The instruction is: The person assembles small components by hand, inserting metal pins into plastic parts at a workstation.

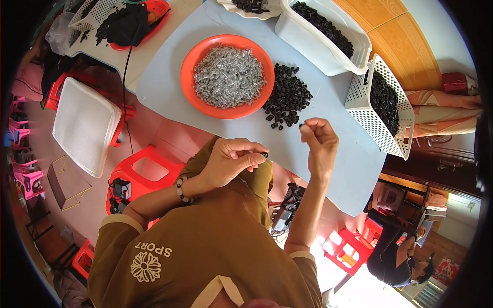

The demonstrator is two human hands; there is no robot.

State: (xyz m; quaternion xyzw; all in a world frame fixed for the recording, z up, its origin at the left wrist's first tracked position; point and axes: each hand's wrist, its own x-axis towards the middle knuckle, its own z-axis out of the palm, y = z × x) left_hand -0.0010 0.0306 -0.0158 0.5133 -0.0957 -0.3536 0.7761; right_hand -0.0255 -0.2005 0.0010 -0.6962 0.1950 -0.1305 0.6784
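My left hand (pixel 232 160) is closed in a pinch in front of the table's near edge, with a small black plastic piece (pixel 265 154) at its fingertips. To the right, my right hand (pixel 320 139) is raised over the table, thumb and forefinger pressed together on a tiny dark piece (pixel 301 126), mostly covered by the fingers. Just beyond the hands lies a loose heap of small black plastic pieces (pixel 288 95). Left of that heap, an orange-red bowl (pixel 188 95) holds many small clear, shiny parts (pixel 228 77).
Along the far right of the light blue table (pixel 341 177) stand a white tub (pixel 287 31) and a white perforated basket (pixel 357 97), both holding black pieces. A red stool (pixel 172 165) is at my left, and a white-topped stand (pixel 84 126) is farther left. Another person (pixel 393 256) is at lower right.
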